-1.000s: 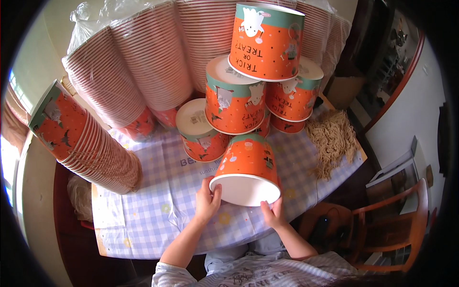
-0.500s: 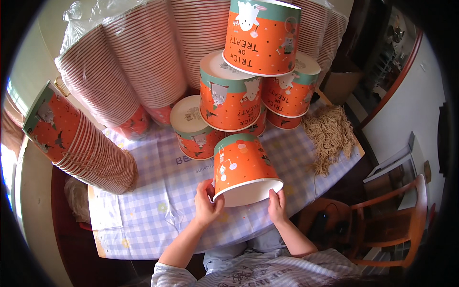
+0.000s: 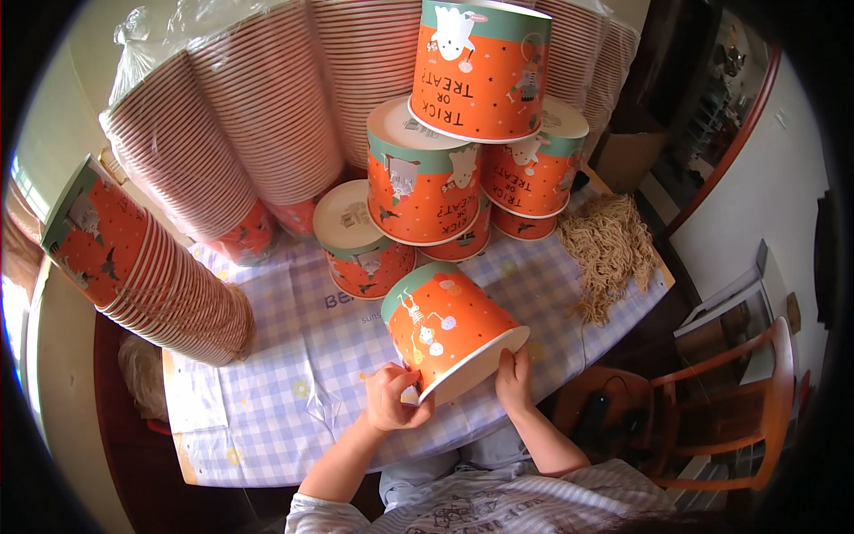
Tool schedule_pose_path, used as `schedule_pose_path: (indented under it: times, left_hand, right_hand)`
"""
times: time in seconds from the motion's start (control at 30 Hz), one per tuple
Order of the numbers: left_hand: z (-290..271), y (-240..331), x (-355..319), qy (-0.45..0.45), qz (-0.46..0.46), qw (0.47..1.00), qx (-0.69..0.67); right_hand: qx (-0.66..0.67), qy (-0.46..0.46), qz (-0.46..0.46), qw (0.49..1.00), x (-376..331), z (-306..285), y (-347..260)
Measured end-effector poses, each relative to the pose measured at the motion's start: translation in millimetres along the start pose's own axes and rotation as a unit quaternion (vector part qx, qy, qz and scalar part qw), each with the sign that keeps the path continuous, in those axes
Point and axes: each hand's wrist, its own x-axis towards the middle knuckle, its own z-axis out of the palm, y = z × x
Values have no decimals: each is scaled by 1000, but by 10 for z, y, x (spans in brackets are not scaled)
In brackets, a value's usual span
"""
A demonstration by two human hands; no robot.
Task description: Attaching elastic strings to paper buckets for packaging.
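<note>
Both my hands hold one orange paper bucket (image 3: 443, 322) with a green band and cartoon figures, tilted on its side above the table, its white rim toward me. My left hand (image 3: 392, 398) grips the rim at the lower left. My right hand (image 3: 513, 381) grips the rim at the lower right. Behind it, several matching orange buckets (image 3: 422, 182) stand upside down in a pyramid, with one bucket (image 3: 481, 69) on top.
Long nested stacks of the same buckets (image 3: 240, 142) in clear plastic lie across the back, and another stack (image 3: 138, 267) lies at the left. A heap of tan string (image 3: 609, 249) lies at the right on the checked tablecloth (image 3: 294, 374). A wooden chair (image 3: 721, 418) stands at the right.
The bucket in my hands has tipped over from upright-inverted to lying on its side, its rim swinging down toward me and to the right. My hands have shifted lower along the rim.
</note>
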Motion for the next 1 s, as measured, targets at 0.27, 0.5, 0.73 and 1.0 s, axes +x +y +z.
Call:
schedule_pose_path:
  times: [0.27,0.5,0.73,1.0]
  left_hand:
    - [-43,112,22,-22,55,998,18]
    - [-23,135,21,-4,92,996,22]
    - [-51,151,19,-15,55,998,19]
    - [-86,85,47,-3,41,998,38]
  right_hand:
    - [24,2,44,999,14,17,-53]
    - [56,9,17,998,47,41,-56]
    - [13,-32,33,999,50,-2,39]
    - [-64,-86,27,994,110,26,-83]
